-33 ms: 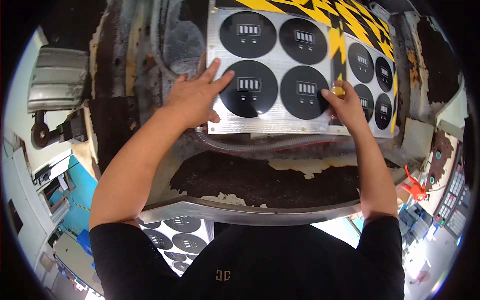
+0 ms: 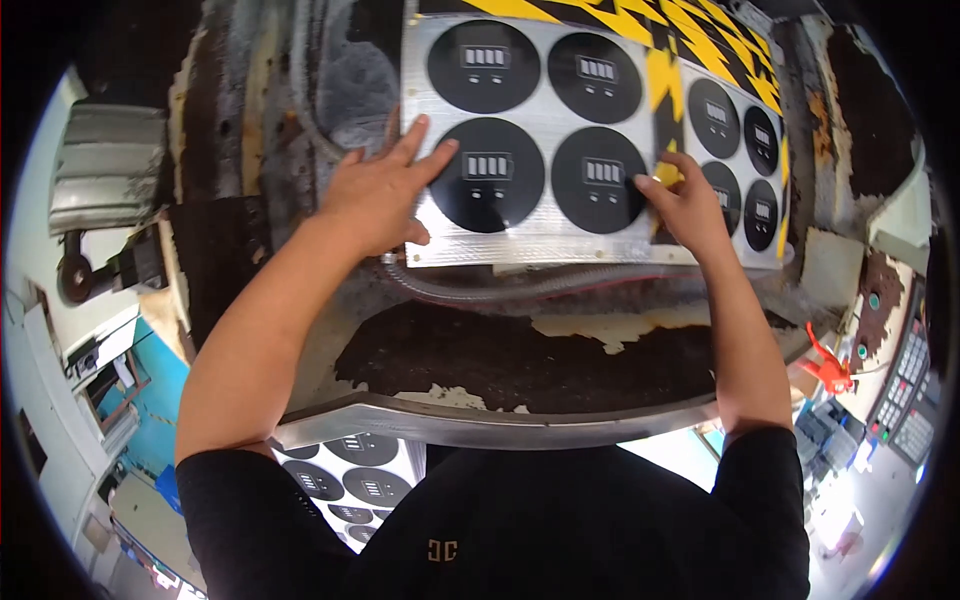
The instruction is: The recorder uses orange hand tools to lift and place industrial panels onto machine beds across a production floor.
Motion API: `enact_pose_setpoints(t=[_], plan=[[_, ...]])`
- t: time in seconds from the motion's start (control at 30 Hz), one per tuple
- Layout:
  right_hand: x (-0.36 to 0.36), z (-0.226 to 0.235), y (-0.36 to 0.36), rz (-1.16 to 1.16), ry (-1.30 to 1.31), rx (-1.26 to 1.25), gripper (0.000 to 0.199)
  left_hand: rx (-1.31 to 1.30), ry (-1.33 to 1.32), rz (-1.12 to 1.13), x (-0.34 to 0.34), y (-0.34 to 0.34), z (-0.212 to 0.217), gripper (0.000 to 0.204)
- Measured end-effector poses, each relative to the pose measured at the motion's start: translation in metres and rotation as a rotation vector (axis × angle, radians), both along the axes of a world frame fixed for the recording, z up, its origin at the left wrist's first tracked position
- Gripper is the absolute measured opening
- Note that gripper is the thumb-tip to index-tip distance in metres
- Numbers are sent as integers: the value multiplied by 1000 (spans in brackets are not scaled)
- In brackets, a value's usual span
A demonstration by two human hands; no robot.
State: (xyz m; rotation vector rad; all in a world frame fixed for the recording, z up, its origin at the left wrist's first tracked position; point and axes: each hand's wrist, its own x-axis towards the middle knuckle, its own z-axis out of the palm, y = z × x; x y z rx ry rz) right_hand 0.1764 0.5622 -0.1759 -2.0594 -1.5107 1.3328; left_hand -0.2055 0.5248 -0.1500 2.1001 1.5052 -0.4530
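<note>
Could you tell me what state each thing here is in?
Silver sheet: face up, black discs showing.
Left hand: spread, touching the sheet.
Right hand: curled; whether gripping something is unclear.
Clear hose: curved, along the sheet's near edge.
Dark patch: ragged-edged.
Lower-left sheet: partly hidden.

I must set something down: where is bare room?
The peeling brown ledge between the clear ribbed hose and curved grey rim looks bare. Crowded: the silver panel with round black discs, left hand at its left edge, right hand near its right.
</note>
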Motion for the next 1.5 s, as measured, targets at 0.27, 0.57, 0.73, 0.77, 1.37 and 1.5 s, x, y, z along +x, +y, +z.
enact_pose_setpoints(t=[0.27, 0.57, 0.73, 0.77, 1.37, 1.5], plan=[[-5, 4, -2, 412, -471, 214, 85, 68, 3, 17, 0, -2, 2, 108], [-2, 4, -4, 386, -474, 218, 91, 74, 28, 3, 6, 0, 6, 110], [-7, 12, -2, 396, -491, 112, 89, 95, 28, -2, 6, -1, 5, 112], [-7, 12, -2, 395, -491, 113, 89, 92, 32, -3, 6, -1, 6, 112], [74, 179, -33, 358, 68, 358, 84, 515, -329, 6, -15, 15, 16, 51], [205, 298, -60, 160, -242, 620, 79, 531, -405, -19, 17, 18, 35, 45]])
